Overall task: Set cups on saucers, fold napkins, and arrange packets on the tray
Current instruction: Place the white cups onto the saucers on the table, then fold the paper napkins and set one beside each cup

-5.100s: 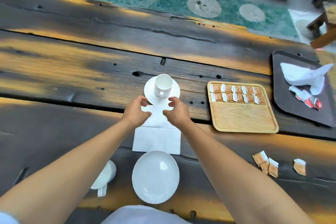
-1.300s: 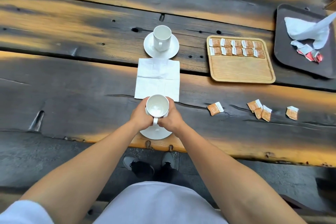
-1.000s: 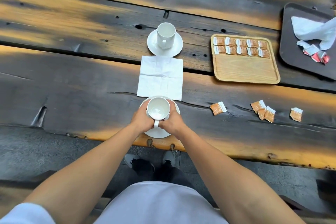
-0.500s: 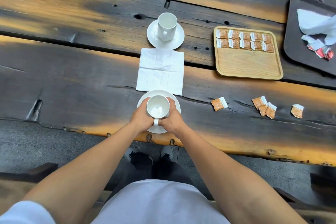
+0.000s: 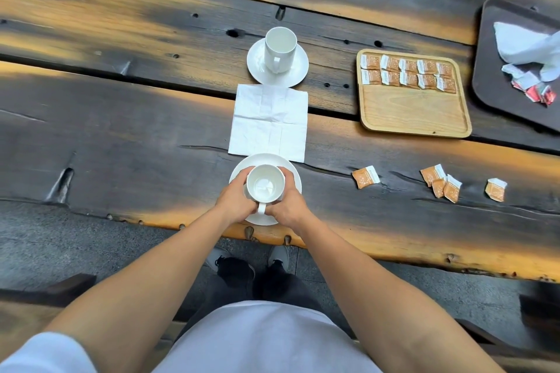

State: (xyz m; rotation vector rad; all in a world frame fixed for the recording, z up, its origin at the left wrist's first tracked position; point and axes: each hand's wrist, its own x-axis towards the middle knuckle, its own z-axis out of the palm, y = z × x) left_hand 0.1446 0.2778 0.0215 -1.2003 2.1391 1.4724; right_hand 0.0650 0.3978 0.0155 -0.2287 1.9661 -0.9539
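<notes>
Cup (image 5: 265, 183) over saucer (image 5: 266, 158); napkin (image 5: 269, 121) touching beyond

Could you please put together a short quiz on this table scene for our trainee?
1. True or false: the left hand and right hand both hold the near cup.
2. How many loose packets lie on the table, off the wooden tray? A three, B five, C eight.
3. Fill in: the napkin lies between the two ____.
Key: 1 true; 2 B; 3 saucers (far saucer, near saucer).
</notes>
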